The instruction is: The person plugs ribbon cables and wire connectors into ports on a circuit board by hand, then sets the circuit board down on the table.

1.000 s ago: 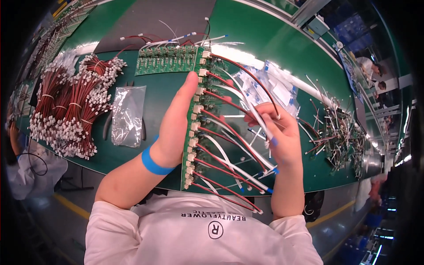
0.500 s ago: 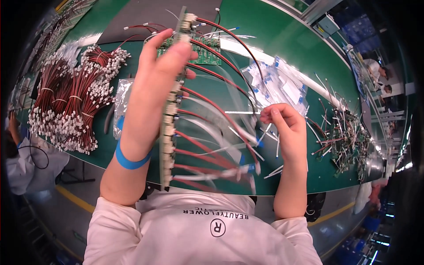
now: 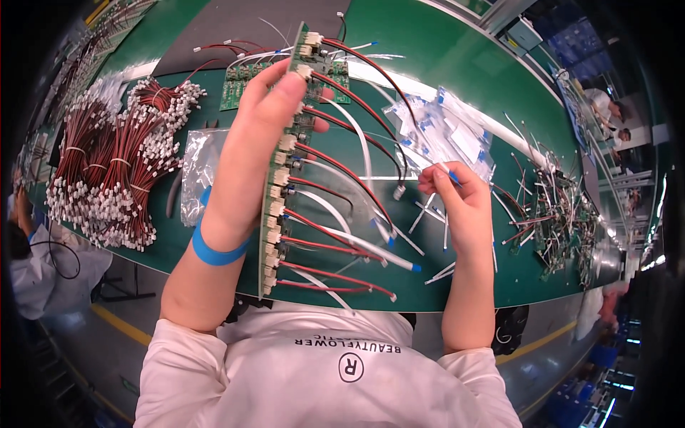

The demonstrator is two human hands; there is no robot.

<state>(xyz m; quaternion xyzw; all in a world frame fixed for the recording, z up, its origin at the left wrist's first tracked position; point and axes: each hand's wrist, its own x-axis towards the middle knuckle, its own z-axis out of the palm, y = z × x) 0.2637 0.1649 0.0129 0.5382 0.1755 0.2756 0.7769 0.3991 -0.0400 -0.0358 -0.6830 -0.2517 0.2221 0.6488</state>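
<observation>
My left hand (image 3: 264, 114) is closed round the upper part of a long green circuit board (image 3: 272, 214), held on edge above the table. White connectors line the board. From them red-and-black cables (image 3: 342, 162) and white flat ribbon cables with blue ends hang out to the right. Apart from the board, my right hand (image 3: 464, 203) is raised with its fingers pinched together. Between them shows the blue end of a flat ribbon cable (image 3: 453, 175); the rest of that cable is hard to make out. A blue band (image 3: 217, 251) circles my left wrist.
Bundles of red-and-black cables (image 3: 107, 167) with white plugs lie at the left, beside a clear plastic bag (image 3: 200, 160). Another green board (image 3: 232, 89) lies behind my left hand. Bagged ribbon cables (image 3: 457, 132) lie beyond my right hand, and a heap of wired boards (image 3: 560, 221) at the right.
The board has steadied and dropped slightly at its top, and its hanging cables have swung apart and stilled. My right hand stays nearly in place; a blue cable end now shows at its fingers.
</observation>
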